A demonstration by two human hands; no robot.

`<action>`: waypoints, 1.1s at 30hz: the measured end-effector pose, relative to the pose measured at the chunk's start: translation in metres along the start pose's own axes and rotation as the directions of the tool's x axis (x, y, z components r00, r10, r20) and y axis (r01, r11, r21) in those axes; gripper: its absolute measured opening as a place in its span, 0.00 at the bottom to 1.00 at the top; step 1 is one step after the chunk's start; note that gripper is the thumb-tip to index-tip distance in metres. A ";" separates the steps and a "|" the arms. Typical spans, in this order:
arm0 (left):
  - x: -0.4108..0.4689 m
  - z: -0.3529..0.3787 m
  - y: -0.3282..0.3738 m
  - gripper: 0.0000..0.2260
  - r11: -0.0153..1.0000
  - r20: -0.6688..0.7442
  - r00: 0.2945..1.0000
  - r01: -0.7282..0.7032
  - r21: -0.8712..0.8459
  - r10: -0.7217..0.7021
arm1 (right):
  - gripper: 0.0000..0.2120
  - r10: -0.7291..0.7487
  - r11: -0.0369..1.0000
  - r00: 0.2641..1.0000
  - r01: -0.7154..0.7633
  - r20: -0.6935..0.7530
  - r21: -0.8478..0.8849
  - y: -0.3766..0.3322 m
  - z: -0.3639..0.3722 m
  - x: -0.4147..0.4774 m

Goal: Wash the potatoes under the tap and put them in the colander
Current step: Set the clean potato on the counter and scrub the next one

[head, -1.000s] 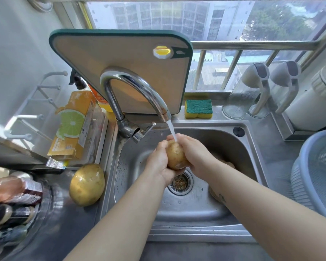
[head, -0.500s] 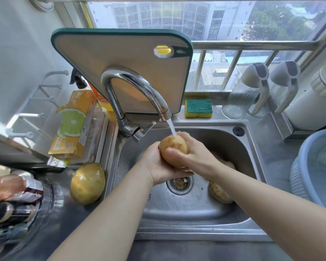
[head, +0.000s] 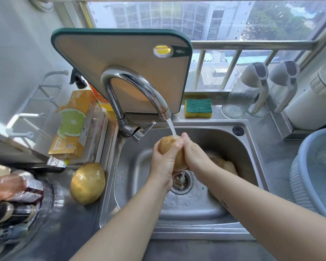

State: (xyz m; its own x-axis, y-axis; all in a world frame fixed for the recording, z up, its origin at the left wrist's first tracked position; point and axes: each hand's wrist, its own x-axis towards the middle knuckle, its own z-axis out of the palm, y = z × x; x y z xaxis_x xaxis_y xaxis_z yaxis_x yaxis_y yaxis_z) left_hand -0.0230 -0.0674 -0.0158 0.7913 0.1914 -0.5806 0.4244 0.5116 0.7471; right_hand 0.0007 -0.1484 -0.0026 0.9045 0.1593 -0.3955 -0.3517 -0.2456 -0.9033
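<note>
Under tap (head: 134, 85), potato (head: 167, 147) turns on end; right hand (head: 194, 154) slides off its near face, fingertips now up in stream.

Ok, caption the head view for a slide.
Left hand and right hand hold a potato under the running tap above the sink; the colander waits at right.

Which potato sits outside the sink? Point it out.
The big potato on the counter, left of the sink; one is held under the tap, another lies inside.
</note>
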 end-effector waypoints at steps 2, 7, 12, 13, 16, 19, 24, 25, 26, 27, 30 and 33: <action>0.002 -0.002 0.006 0.17 0.994 -0.062 0.995 0.070 -0.078 -0.075 | 0.19 -0.154 0.986 0.986 0.157 0.057 -0.059 0.000 0.004 -0.008; 0.005 -0.011 0.018 0.22 0.937 -0.014 0.946 0.320 -0.140 -0.325 | 0.15 -0.169 0.981 0.957 0.186 0.235 -0.055 0.008 0.001 -0.013; 0.005 -0.008 0.015 0.21 0.956 -0.042 0.956 0.286 -0.069 -0.289 | 0.08 -0.137 0.990 0.990 0.135 0.041 0.048 0.004 0.007 -0.008; 0.005 -0.006 0.013 0.21 0.960 -0.035 0.961 0.271 -0.065 -0.273 | 0.07 -0.147 0.989 0.989 0.148 -0.008 0.018 0.004 0.009 -0.006; 0.005 -0.007 0.012 0.23 0.964 -0.010 0.965 0.260 -0.056 -0.261 | 0.09 -0.132 0.990 0.990 0.134 -0.048 0.038 0.003 0.011 -0.006; 0.005 -0.011 0.017 0.23 0.953 -0.031 0.956 0.289 -0.089 -0.293 | 0.11 -0.032 0.980 0.989 0.002 0.147 0.200 0.000 0.002 -0.007; 0.008 -0.011 0.025 0.22 0.941 0.004 0.943 0.331 -0.071 -0.332 | 0.11 0.024 0.904 0.936 -0.170 0.350 0.393 -0.004 -0.015 -0.003; 0.008 -0.009 0.024 0.22 0.947 -0.004 0.948 0.316 -0.054 -0.317 | 0.10 0.055 0.901 0.951 -0.179 0.304 0.395 -0.004 -0.012 -0.001; 0.008 -0.006 0.024 0.22 0.953 -0.009 0.953 0.301 -0.036 -0.301 | 0.10 0.092 0.903 0.967 -0.181 0.238 0.390 -0.005 -0.009 0.001; 0.008 -0.004 0.022 0.21 0.958 -0.012 0.958 0.287 -0.018 -0.287 | 0.10 0.123 0.907 0.979 -0.177 0.164 0.382 -0.005 -0.006 0.002; 0.008 -0.002 0.020 0.21 0.954 -0.011 0.954 0.300 -0.015 -0.300 | 0.13 0.119 0.905 0.979 -0.175 0.164 0.389 -0.001 -0.008 0.006; 0.012 -0.006 0.024 0.22 0.936 0.007 0.936 0.352 -0.029 -0.352 | 0.23 0.064 0.896 0.924 -0.219 0.377 0.386 0.000 -0.024 0.004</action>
State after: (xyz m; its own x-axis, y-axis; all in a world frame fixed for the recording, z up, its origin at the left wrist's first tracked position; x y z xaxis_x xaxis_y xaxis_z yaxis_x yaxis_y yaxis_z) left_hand -0.0056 -0.0476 -0.0071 0.5946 -0.0068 -0.8040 0.6627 0.5704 0.4853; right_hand 0.0100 -0.1708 -0.0006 0.7226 0.4916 -0.4860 -0.6067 0.1141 -0.7867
